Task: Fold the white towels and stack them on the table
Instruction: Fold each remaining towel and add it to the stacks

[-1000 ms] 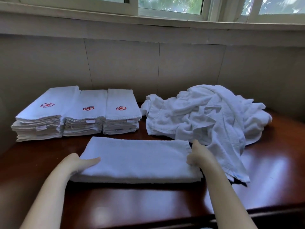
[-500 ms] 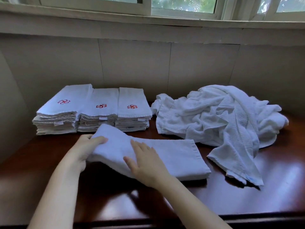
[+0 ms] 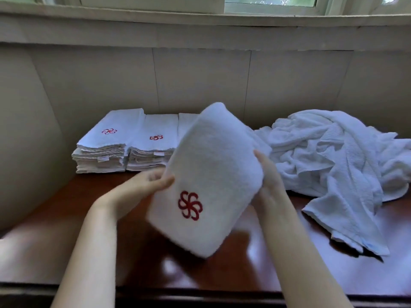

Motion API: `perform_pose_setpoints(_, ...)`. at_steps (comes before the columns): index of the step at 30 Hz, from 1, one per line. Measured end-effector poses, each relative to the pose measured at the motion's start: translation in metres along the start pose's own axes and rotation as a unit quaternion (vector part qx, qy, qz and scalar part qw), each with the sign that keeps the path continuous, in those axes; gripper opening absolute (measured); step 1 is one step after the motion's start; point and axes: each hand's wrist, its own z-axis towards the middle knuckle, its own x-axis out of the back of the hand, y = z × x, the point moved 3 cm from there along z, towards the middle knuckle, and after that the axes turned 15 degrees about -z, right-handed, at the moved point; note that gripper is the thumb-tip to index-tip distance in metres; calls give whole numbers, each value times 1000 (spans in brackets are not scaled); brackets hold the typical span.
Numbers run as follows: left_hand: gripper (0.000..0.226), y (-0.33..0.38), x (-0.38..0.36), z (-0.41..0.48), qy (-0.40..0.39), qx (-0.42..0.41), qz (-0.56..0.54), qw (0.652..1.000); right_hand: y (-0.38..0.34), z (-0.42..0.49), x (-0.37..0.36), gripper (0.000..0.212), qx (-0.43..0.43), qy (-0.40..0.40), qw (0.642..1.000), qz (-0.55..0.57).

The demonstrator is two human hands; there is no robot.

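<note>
The folded white terry towel (image 3: 213, 172), a thick oblong pad with a red pinwheel emblem (image 3: 190, 205) stitched near its lower end, is held in the air between my two hands. The emblem face is toward me and the long axis is tilted, upper end leaning right.

My left hand (image 3: 138, 187) grips the towel's left edge: the thumb presses on the front face and the other fingers are curled behind the cloth. My right hand (image 3: 270, 176) grips the right edge with the thumb along the front. Its remaining fingers are hidden behind the towel, so I cannot tell how they lie. Both hands are clamped on the towel.

Below the towel lies the glossy red-brown wooden table (image 3: 255, 274). The towel's lower corner is blurred and appears clear of the surface.

Behind the towel and to its left, three stacks of folded white towels stand in a row, touching side by side:
- The far-left stack (image 3: 106, 147) shows a red emblem on top.
- The middle stack (image 3: 153, 150) shows a red emblem on top.
- The third stack (image 3: 186, 123) is mostly hidden by the towel.

To the right of the towel, a loose heap of unfolded white towels (image 3: 333, 156) rests on the table. One corner trails toward the near edge.

Behind everything rise a beige panelled wall (image 3: 200, 81) and a pale window ledge (image 3: 200, 21).
</note>
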Motion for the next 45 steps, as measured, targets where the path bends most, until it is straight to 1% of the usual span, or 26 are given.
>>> perform_pose_setpoints(1, 76, -9, 3, -2, -42, 54, -16, 998, 5, 6, 9, 22, -12, 21, 1000, 19)
perform_pose_setpoints(3, 62, -28, 10, 0, -48, 119, -20, 991, 27, 19, 35, 24, -9, 120, 993, -18)
perform_pose_setpoints(4, 51, -37, 13, 3, -26, 143, 28, 989, 37, 22, 51, 27, 0, 182, 979, -91)
perform_pose_setpoints(6, 29, -53, 21, 9, 41, 178, 164, 969, 50, 28, 74, 40, 0, 230, 947, -223)
perform_pose_setpoints(9, 28, -58, 30, 13, 112, 182, 209, 954, 51, 34, 88, 46, -5, 258, 906, -336)
perform_pose_setpoints(11, 30, -53, 29, 11, 113, 167, 226, 953, 50, 35, 83, 55, 12, 266, 854, -447)
perform_pose_setpoints(13, 31, -51, 26, 8, 82, 160, 264, 948, 47, 26, 66, 64, 65, 285, 738, -608)
perform_pose_setpoints(14, 31, -51, 24, 6, 58, 170, 278, 944, 48, 21, 53, 65, 125, 268, 679, -672)
perform_pose_setpoints(15, 31, -52, 22, 4, 33, 182, 284, 941, 50, 18, 39, 62, 187, 215, 639, -714)
perform_pose_setpoints(16, 31, -52, 20, 2, 13, 185, 287, 940, 56, 17, 25, 58, 224, 132, 615, -744)
perform_pose_setpoints(18, 28, -51, 19, 2, 3, 167, 277, 946, 81, 18, 3, 53, 208, -42, 557, -803)
perform_pose_setpoints(19, 25, -50, 20, 1, 5, 161, 256, 953, 94, 19, 0, 52, 172, -95, 522, -830)
perform_pose_setpoints(20, 22, -51, 21, 1, 7, 159, 226, 961, 100, 23, 0, 53, 145, -112, 500, -846)
perform_pose_setpoints(24, 18, -57, 25, 1, 46, 182, 159, 969, 88, 44, 16, 57, 85, -8, 510, -856)
perform_pose_setpoints(26, 27, -56, 22, 1, 99, 164, 151, 970, 83, 51, 24, 60, 40, 24, 512, -858)
perform_pose_setpoints(27, 31, -56, 23, 3, 132, 158, 93, 974, 83, 53, 25, 62, 18, 36, 512, -858)
perform_pose_setpoints(29, 36, -56, 35, -1, 177, 156, -133, 963, 86, 56, 23, 63, -17, 68, 508, -859)
perform_pose_setpoints(30, 45, -53, 40, -7, 172, 156, -223, 947, 87, 58, 20, 64, -29, 87, 505, -858)
perform_pose_setpoints(31, 55, -53, 46, -11, 155, 159, -259, 940, 88, 59, 16, 63, -40, 106, 503, -857)
perform_pose_setpoints(33, 78, -60, 57, -17, 177, 163, -240, 941, 88, 59, 7, 63, -60, 128, 506, -851)
perform_pose_setpoints(35, 103, -65, 59, -19, 224, 178, -174, 942, 88, 58, 1, 63, -70, 134, 510, -847)
perform_pose_setpoints(39, 116, -64, 60, -9, 301, 156, -18, 941, 87, 54, 5, 63, -69, 111, 496, -858)
perform_pose_setpoints(41, 107, -64, 61, -6, 308, 149, -51, 938, 80, 53, 8, 62, -57, 84, 485, -869)
perform_pose_setpoints(42, 94, -65, 60, -6, 301, 152, -75, 938, 74, 52, 10, 59, -41, 79, 492, -866)
perform_pose_setpoints(43, 76, -64, 58, -8, 295, 163, -75, 939, 67, 53, 13, 53, -19, 94, 511, -854)
perform_pose_setpoints(45, 47, -67, 57, -8, 289, 185, -31, 939, 50, 54, 26, 43, 32, 174, 551, -816)
